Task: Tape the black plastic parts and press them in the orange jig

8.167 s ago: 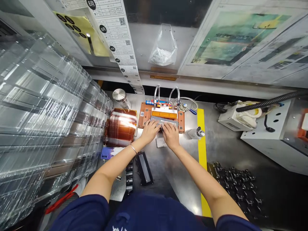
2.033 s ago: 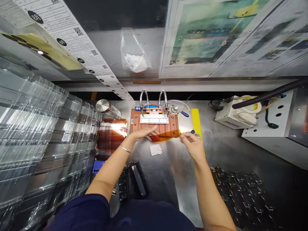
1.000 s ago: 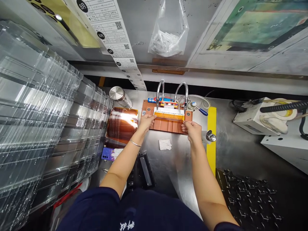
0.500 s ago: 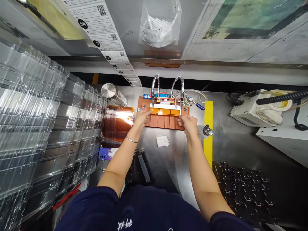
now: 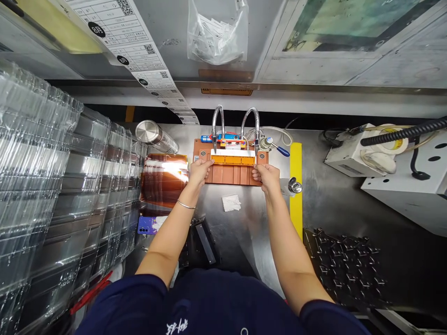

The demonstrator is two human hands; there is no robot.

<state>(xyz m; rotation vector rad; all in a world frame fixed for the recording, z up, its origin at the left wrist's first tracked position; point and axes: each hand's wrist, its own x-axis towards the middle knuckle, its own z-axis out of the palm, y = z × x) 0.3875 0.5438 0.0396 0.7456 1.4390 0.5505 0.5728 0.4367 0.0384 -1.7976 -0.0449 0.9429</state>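
Note:
An orange strip with rows of small dark holes (image 5: 233, 160) stretches between my hands, above a brown fixture block (image 5: 230, 176). My left hand (image 5: 200, 170) pinches its left end, thumb and fingers closed. At the other end, my right hand (image 5: 266, 175) pinches the right corner the same way. Just behind the strip lies a white bar (image 5: 232, 152). Two bendable metal hoses (image 5: 256, 122) arch over the fixture with nozzles pointing down near the bar's ends. A small valve with a blue lever (image 5: 281, 150) sits at the fixture's right.
Stacked clear plastic trays (image 5: 70, 186) fill the left. Amber film sheets (image 5: 164, 181), a steel flask (image 5: 157, 136) and a phone (image 5: 147, 225) lie left of the fixture. A folded white wipe (image 5: 231, 203) is in front. Yellow tape (image 5: 296, 195), a white machine (image 5: 363, 153) and black parts (image 5: 345, 265) are right.
The whole view has shifted, so the bench scene appears slightly further left. Both hands keep their pinch on the orange strip, and glare on it has faded.

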